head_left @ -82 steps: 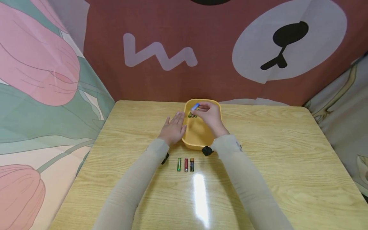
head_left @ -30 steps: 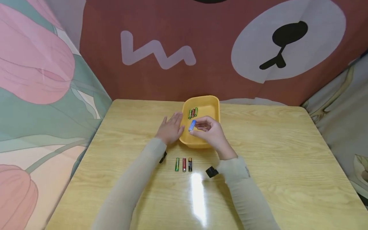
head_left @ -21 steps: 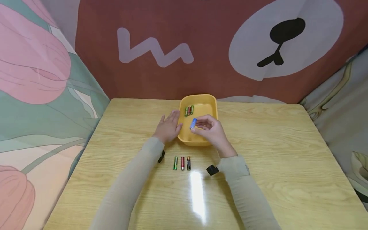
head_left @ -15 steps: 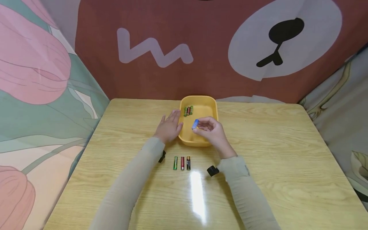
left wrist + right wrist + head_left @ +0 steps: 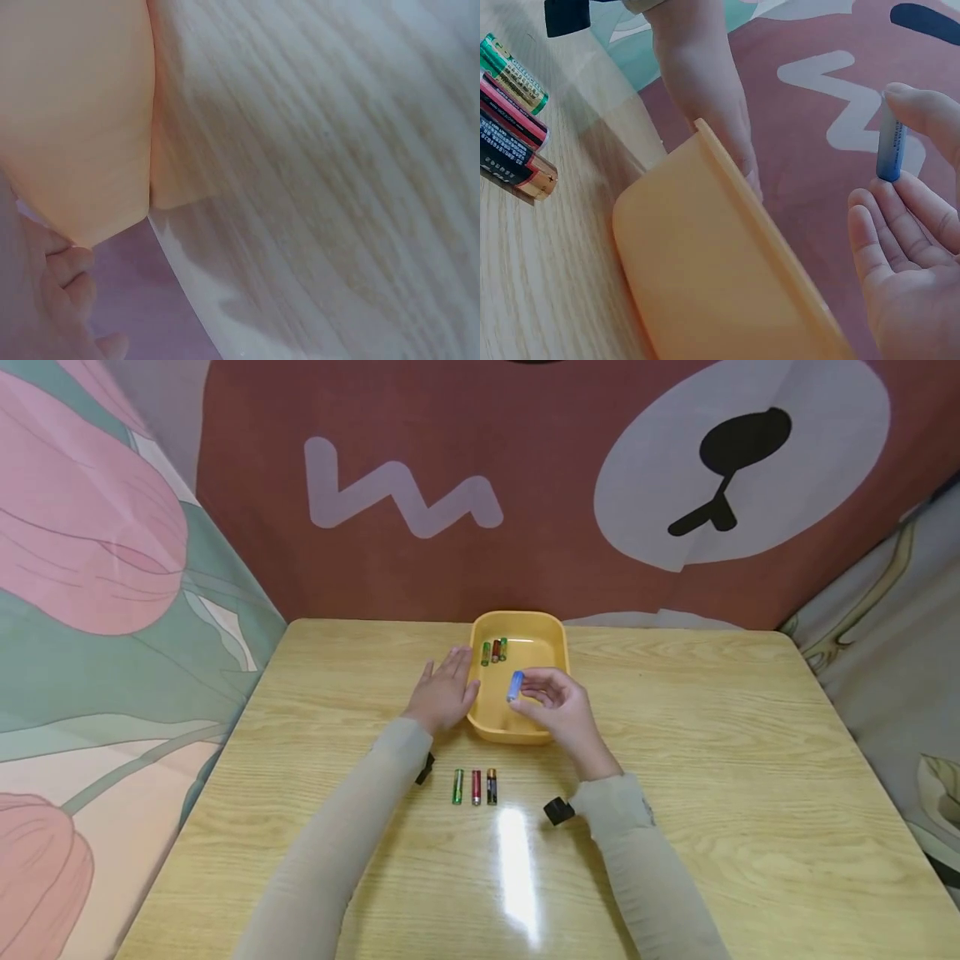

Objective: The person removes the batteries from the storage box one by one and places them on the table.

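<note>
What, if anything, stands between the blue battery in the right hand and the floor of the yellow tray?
Nothing visible does. The right hand pinches the blue battery over the yellow tray; the three batteries inside lie toward its far left corner. What is behind the right hand cannot be seen.

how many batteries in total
7: blue battery in the right hand; left green one, red one and right green one in the yellow tray; green battery, red battery and black battery on the table. The hand may hide more in the tray.
</note>
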A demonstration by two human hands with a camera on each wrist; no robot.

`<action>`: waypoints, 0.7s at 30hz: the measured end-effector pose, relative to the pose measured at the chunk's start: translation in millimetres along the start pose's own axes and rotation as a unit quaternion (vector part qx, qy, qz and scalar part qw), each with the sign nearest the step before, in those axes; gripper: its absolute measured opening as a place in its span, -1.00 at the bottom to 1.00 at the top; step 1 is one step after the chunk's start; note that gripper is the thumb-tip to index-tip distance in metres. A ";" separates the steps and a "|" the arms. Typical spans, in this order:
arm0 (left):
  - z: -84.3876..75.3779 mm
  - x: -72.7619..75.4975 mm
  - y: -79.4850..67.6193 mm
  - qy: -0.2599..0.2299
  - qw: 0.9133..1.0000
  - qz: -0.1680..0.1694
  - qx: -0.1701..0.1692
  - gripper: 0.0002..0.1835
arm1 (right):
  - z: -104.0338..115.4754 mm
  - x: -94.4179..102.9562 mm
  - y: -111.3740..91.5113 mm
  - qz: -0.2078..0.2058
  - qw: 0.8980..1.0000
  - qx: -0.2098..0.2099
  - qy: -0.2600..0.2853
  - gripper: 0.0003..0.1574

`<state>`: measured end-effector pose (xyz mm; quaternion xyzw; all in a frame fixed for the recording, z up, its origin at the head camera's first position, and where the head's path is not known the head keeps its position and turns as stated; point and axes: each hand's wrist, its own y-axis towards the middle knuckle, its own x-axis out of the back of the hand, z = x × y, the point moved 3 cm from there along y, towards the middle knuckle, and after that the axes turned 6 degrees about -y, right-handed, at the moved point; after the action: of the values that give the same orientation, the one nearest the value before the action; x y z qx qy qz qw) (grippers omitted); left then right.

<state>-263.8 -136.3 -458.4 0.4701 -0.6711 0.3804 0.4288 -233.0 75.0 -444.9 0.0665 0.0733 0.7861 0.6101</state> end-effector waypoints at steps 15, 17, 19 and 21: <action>2.7 -3.7 2.3 0.014 1.000 0.001 0.007 -0.26 | 18.1 -0.9 -18.8 0.039 0.993 0.038 -0.101 -0.38; 1.2 -2.2 1.8 0.021 1.000 0.004 0.009 -0.26 | 19.7 -0.4 -22.5 0.045 0.993 0.038 -0.105 -0.38; -0.3 -0.5 1.3 0.026 1.000 0.007 0.011 -0.26 | 20.8 -0.2 -26.6 0.049 0.993 0.038 -0.103 -0.38; -1.5 0.8 1.1 0.028 0.999 0.007 0.013 -0.27 | 21.0 -0.3 -30.7 0.054 0.993 0.037 -0.102 -0.38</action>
<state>-264.7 -134.8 -457.3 0.4596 -0.6571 0.4054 0.4388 -199.7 83.0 -430.4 0.1724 0.0362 0.8041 0.5678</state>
